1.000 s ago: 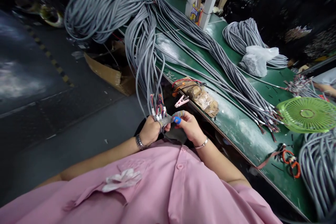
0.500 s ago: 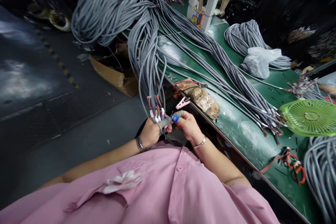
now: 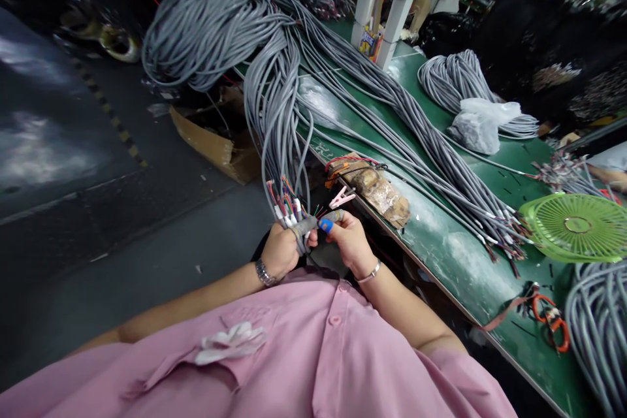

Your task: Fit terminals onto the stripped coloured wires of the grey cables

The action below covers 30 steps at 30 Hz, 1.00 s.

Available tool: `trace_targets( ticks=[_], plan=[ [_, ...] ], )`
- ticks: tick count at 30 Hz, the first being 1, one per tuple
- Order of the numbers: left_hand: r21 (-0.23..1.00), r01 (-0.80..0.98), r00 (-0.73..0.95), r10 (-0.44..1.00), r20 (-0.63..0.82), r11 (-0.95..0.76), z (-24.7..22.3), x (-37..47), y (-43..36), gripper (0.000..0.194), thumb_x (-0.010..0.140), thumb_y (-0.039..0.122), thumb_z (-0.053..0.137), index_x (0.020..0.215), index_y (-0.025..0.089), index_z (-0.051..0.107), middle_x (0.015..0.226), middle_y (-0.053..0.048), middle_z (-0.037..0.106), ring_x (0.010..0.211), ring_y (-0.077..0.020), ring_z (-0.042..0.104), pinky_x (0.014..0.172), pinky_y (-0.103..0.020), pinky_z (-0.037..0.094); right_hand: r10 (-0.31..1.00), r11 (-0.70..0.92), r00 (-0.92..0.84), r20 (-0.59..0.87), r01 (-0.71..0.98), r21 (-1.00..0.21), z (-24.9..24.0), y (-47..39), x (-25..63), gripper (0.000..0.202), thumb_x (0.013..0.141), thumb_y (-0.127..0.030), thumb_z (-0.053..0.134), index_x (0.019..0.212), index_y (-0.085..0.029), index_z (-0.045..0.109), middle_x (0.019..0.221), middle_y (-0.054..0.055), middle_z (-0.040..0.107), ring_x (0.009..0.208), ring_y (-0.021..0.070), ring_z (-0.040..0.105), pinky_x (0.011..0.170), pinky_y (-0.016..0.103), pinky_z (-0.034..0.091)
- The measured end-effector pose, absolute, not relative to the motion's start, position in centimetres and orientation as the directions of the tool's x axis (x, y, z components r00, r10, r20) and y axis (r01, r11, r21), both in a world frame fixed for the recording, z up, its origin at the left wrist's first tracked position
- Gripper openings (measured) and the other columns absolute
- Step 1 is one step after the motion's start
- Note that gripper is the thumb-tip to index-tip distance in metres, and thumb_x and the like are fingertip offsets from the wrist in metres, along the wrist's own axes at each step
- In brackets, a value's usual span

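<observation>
My left hand is closed around a bunch of grey cables, near their stripped ends. Thin coloured wires with white sleeves fan out above that fist. Close against it, my right hand pinches with thumb and forefinger at fine wires from the bunch. Grey wrapping covers a finger on each hand, and blue tape wraps my right thumb. The fingertips hide exactly where the wires are gripped. A pink clip sits at the table edge just beyond my right hand.
Long grey cables run across the green table. A taped block lies along its near edge, with a green fan and orange-handled scissors to the right. A cardboard box stands on the floor at left.
The view has shifted slightly. The coloured wire ends lean more to the left, and a few fine wires now spread between my hands. Both hands keep their hold.
</observation>
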<state>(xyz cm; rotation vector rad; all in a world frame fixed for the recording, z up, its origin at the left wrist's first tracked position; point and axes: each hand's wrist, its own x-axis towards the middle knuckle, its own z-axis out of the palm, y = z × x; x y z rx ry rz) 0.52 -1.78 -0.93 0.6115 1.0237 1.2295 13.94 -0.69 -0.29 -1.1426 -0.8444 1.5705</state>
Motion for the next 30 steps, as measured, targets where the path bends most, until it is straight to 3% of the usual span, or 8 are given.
trace_targets(
  ticks=[6,11,15,18,22,30],
  plan=[
    [0.836,-0.481,-0.004,0.953,-0.303,0.264,-0.8,0.6,-1.7,0.020,0.068,0.030,0.073,0.063,0.014,0.062,0.050,0.000,0.059,0.043,-0.0105,0.053,0.044,-0.023,0.045,0.959,-0.284,-0.070,-0.276,-0.294,-0.912,-0.5,-1.0,14.1,0.027,0.059,-0.030,0.083,0.071,-0.018,0.063,0.060,-0.004,0.057,0.052,0.0082,0.047,0.049,0.022,0.039],
    [0.821,-0.512,0.015,0.958,-0.287,0.254,-0.4,0.1,-1.6,0.018,0.068,0.028,0.074,0.065,0.013,0.064,0.048,0.001,0.058,0.042,-0.0096,0.051,0.042,-0.021,0.043,0.951,-0.302,-0.172,-0.257,-0.339,-0.891,-0.9,-0.7,15.3,0.027,0.061,-0.030,0.083,0.076,-0.018,0.065,0.065,-0.004,0.059,0.055,0.0075,0.049,0.053,0.020,0.043],
    [0.811,-0.526,0.066,0.962,-0.263,0.258,-0.2,-0.1,-1.4,0.019,0.068,0.029,0.075,0.066,0.013,0.065,0.047,0.001,0.057,0.040,-0.0097,0.050,0.039,-0.021,0.041,0.938,-0.346,-0.175,-0.299,-0.531,-0.773,-0.8,0.7,16.8,0.031,0.076,-0.047,0.071,0.088,-0.019,0.066,0.076,-0.001,0.064,0.058,0.0079,0.052,0.057,0.021,0.049],
    [0.801,-0.536,0.106,0.963,-0.249,0.266,-0.1,0.2,-1.1,0.018,0.067,0.029,0.075,0.067,0.013,0.065,0.047,0.001,0.058,0.040,-0.0097,0.049,0.039,-0.021,0.041,0.926,-0.378,-0.231,-0.300,-0.558,-0.738,-0.4,1.9,17.0,0.044,0.080,-0.061,0.060,0.092,-0.018,0.066,0.086,0.003,0.068,0.063,0.0097,0.056,0.058,0.022,0.051],
    [0.787,-0.547,0.148,0.958,-0.245,0.285,0.2,0.7,-0.4,0.019,0.069,0.031,0.072,0.066,0.013,0.065,0.047,0.000,0.057,0.040,-0.0098,0.050,0.039,-0.021,0.040,0.941,-0.336,-0.227,-0.250,-0.553,-0.762,0.2,2.7,16.2,0.046,0.079,-0.062,0.061,0.087,-0.017,0.067,0.081,0.003,0.067,0.064,0.0099,0.057,0.059,0.022,0.052],
    [0.797,-0.516,0.181,0.950,-0.256,0.313,0.1,1.2,0.4,0.017,0.066,0.026,0.071,0.059,0.013,0.063,0.045,0.000,0.056,0.038,-0.0093,0.049,0.039,-0.021,0.040,0.947,-0.299,-0.113,-0.302,-0.658,-0.691,0.4,2.8,15.0,0.039,0.078,-0.055,0.068,0.080,-0.016,0.068,0.065,-0.001,0.060,0.058,0.0080,0.052,0.056,0.019,0.049]
  ],
)
